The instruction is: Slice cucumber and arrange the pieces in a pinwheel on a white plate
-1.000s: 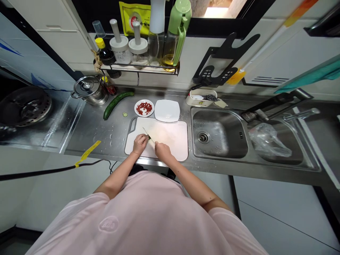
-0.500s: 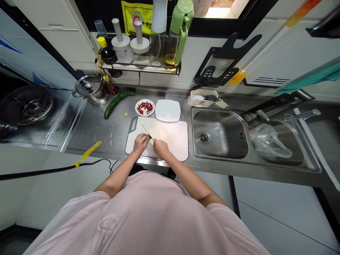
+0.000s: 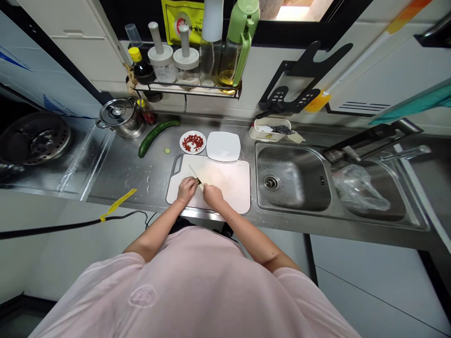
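Note:
My right hand (image 3: 213,195) is closed round the handle of a kitchen knife (image 3: 193,172), its blade pointing up and left over the white cutting board (image 3: 234,185). Beside the blade, my left hand (image 3: 187,189) presses down with bent fingers on a small green cucumber piece (image 3: 198,181), mostly hidden under the fingertips. Beyond the board stand a round plate (image 3: 192,142) of chopped red bits and a bare white square plate (image 3: 223,145). A whole cucumber (image 3: 157,136) lies on the counter to the left, with a cut-off cucumber end (image 3: 167,150) near it.
To the right is a steel sink (image 3: 292,180), with a plastic bag (image 3: 361,185) in its second basin. A lidded pot (image 3: 120,119) stands at the back left, near a wok (image 3: 33,138). Bottles and jars fill a wall rack (image 3: 190,89).
The view shifts very slightly. Both hands, the knife and the cucumber piece stay in nearly the same place on the board.

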Demonstrator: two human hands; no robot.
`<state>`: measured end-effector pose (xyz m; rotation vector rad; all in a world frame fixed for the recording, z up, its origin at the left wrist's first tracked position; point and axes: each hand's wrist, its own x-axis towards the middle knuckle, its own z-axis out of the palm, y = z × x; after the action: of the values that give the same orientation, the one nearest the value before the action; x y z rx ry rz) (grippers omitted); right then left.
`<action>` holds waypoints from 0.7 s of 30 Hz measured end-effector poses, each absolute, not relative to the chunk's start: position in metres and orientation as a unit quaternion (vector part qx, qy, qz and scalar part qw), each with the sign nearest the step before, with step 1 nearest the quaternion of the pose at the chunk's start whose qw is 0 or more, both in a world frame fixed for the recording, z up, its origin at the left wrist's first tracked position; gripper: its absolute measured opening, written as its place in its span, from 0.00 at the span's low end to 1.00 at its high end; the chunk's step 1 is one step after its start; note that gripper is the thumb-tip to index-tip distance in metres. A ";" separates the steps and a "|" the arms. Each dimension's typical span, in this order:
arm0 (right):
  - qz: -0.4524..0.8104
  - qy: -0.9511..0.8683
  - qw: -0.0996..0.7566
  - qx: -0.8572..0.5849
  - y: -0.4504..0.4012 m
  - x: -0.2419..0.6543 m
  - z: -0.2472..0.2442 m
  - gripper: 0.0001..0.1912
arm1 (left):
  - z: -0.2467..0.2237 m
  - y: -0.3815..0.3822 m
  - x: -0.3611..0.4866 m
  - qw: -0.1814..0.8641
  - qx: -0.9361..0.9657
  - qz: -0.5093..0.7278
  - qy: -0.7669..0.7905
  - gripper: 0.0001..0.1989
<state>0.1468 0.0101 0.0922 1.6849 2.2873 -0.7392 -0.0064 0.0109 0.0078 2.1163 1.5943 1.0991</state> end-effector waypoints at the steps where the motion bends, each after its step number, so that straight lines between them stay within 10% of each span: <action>1: -0.249 0.776 0.101 0.571 0.011 0.145 0.092 0.13 | 0.008 0.011 -0.007 0.136 0.732 0.379 0.550 0.07; 21: -0.255 0.766 0.115 0.579 0.000 0.153 0.088 0.13 | 0.007 0.011 -0.005 0.146 0.725 0.382 0.554 0.08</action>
<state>0.1535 -0.0003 0.0875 1.6956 2.2452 -0.7459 -0.0055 0.0109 0.0074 2.0863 1.5959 1.1009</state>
